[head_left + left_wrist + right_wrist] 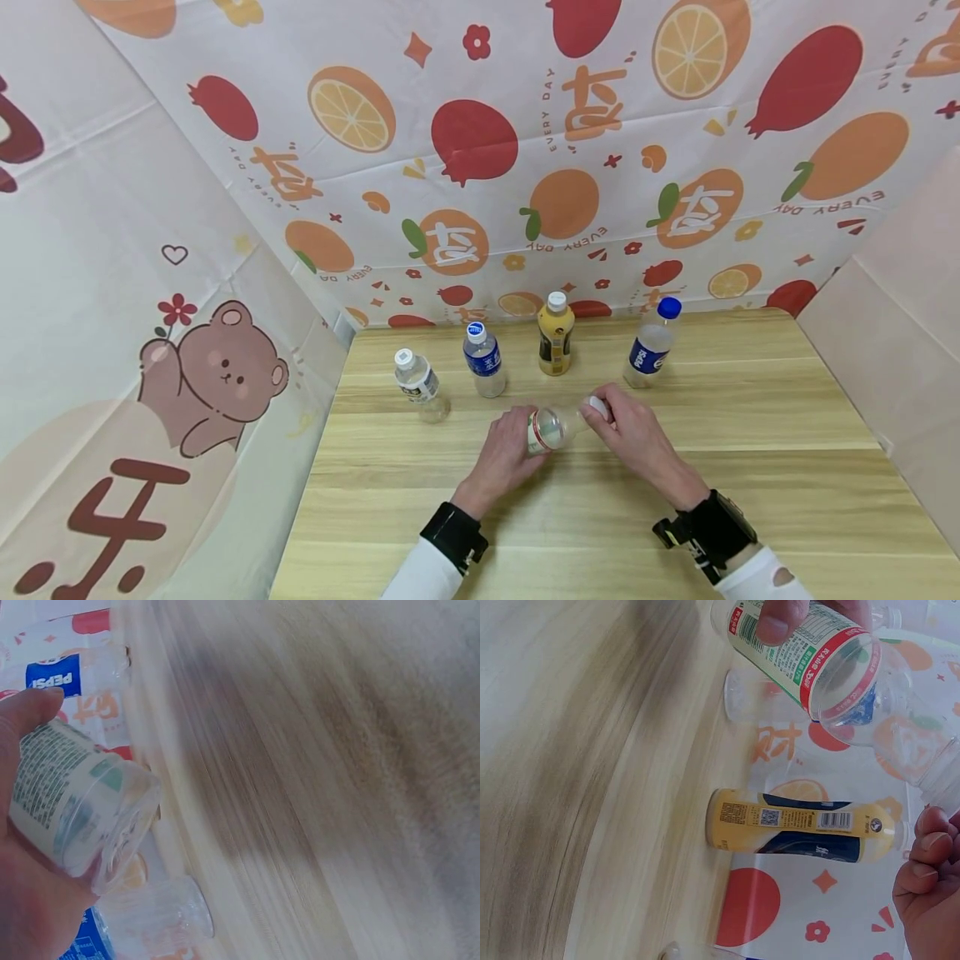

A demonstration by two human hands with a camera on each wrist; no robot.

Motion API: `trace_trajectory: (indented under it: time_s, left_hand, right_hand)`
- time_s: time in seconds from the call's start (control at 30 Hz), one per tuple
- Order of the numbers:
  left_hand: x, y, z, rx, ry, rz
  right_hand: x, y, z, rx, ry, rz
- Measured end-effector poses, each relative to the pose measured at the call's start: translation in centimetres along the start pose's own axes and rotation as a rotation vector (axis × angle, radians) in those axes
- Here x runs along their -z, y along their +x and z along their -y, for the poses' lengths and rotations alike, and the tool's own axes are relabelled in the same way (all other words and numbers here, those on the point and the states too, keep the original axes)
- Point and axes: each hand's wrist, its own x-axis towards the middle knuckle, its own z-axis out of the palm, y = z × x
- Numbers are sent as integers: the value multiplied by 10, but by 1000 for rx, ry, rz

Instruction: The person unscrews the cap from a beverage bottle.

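Note:
My left hand (504, 450) grips a clear plastic bottle (552, 428) around its cream label, which has red and green bands. The bottle tilts, its neck pointing toward my right hand (632, 429). The fingers of that hand pinch the white cap (598, 406) at the neck. In the right wrist view, the bottle's shoulder (889, 697) and label show plainly, while curled right fingers (922, 862) cover the mouth end. The left wrist view shows the bottle's base (124, 825) raised over the tabletop, with the left thumb (34, 709) across the label.
Behind the hands stand a white-capped clear bottle (420, 383), a blue-labelled bottle (484, 360), a yellow bottle (555, 335) and a blue-capped Pepsi bottle (651, 346). They stand on a wooden table (750, 500), with a fruit-printed cloth (495, 200) hanging behind.

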Motion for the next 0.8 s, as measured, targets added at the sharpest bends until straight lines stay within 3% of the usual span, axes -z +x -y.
trace_trajectory:
  time_s: [0.27, 0.43, 0.6, 0.8]
  left_hand:
    - [6, 0, 1, 54, -85, 121]
    - [8, 1, 2, 71, -158, 190]
    - [7, -2, 4, 86, -254, 220]
    - [5, -4, 5, 119, -259, 223]
  right_hand:
    - [-2, 0, -3, 39, -1, 15]
    - [-4, 1, -7, 117, -12, -5]
    - [-3, 1, -9, 181, -29, 12]
    - [-1, 1, -9, 203, -12, 51]
